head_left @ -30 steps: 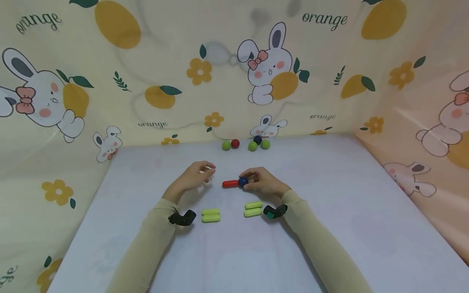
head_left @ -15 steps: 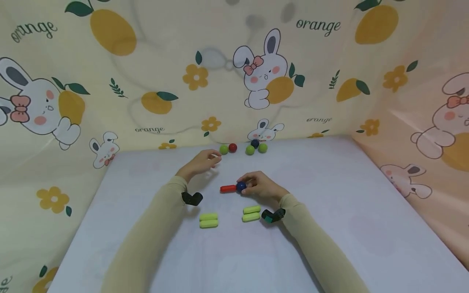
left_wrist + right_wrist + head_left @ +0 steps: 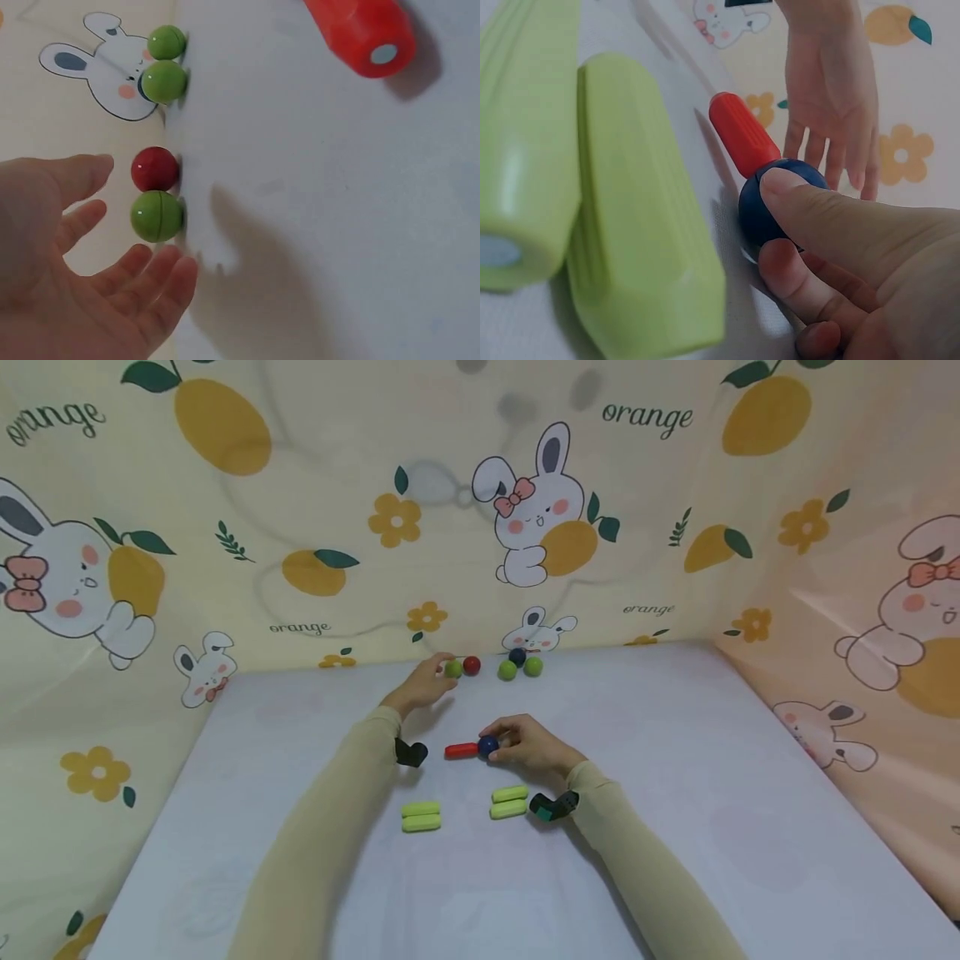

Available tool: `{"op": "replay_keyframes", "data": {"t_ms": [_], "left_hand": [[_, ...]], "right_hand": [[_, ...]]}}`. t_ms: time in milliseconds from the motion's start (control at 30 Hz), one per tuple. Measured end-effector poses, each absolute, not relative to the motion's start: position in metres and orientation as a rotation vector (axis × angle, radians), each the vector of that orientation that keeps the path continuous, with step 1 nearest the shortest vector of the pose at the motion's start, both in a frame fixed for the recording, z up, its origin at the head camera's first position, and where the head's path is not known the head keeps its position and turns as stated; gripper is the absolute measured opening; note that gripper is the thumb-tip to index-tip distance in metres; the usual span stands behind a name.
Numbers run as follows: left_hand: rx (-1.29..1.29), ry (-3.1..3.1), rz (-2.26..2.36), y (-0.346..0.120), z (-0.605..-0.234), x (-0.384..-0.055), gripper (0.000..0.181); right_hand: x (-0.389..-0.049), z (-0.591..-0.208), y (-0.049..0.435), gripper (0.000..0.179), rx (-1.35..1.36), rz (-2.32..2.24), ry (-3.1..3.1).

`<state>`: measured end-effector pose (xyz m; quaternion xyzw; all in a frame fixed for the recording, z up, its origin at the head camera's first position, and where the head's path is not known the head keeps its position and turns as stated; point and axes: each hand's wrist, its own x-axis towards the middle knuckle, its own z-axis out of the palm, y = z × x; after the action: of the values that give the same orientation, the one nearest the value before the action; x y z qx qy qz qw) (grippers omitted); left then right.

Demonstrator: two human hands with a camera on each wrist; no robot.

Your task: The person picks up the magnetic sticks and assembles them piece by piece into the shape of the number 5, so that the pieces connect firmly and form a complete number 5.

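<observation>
My right hand (image 3: 534,745) pinches a dark blue ball (image 3: 761,210) between thumb and fingers. A red ridged rod (image 3: 461,751) meets the ball's far side, with a pale disc on its free end in the left wrist view. My left hand (image 3: 97,255) is spread, palm toward a green ball (image 3: 157,216) at the back of the table; in that view a gap shows between fingers and ball. Touching or nearly touching that green ball is a red ball (image 3: 471,665). In the head view the left fingers partly cover the green ball.
Two light green rods (image 3: 422,817) lie side by side at the front left, and another pair of light green rods (image 3: 509,802) near my right wrist. By the patterned back cloth (image 3: 337,510) sit two more green balls (image 3: 507,670) and another dark blue ball (image 3: 517,657).
My left hand has moved forward and right, from above the middle of the table to the green ball at the back. The right hand keeps its pinch on the blue ball in nearly the same place.
</observation>
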<state>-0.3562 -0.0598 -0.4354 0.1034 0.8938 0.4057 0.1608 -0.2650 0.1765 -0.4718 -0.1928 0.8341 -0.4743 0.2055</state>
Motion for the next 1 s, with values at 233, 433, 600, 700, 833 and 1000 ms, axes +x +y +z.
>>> {"op": "replay_keyframes", "data": {"t_ms": [233, 433, 600, 700, 833, 1000], "left_hand": [[0.405, 2.605, 1.026, -0.054, -0.440, -0.363, 0.063], [0.385, 2.643, 0.969, -0.052, -0.447, -0.365, 0.054], [0.331, 2.673, 0.896, -0.064, -0.448, -0.363, 0.044], [0.334, 2.681, 0.837, -0.072, -0.445, -0.358, 0.039], [0.343, 2.662, 0.821, -0.081, -0.443, -0.352, 0.036], [0.374, 2.621, 0.865, -0.088, -0.442, -0.346, 0.036]], "right_hand": [[-0.265, -0.473, 0.174, 0.037, -0.530, -1.336, 2.315], [-0.263, -0.473, 0.174, 0.037, -0.515, -1.356, 2.293], [-0.262, -0.473, 0.173, 0.037, -0.508, -1.354, 2.299], [-0.263, -0.474, 0.173, 0.037, -0.518, -1.345, 2.305], [-0.263, -0.474, 0.174, 0.037, -0.516, -1.337, 2.302], [-0.263, -0.472, 0.175, 0.038, -0.553, -1.311, 2.330]]}}
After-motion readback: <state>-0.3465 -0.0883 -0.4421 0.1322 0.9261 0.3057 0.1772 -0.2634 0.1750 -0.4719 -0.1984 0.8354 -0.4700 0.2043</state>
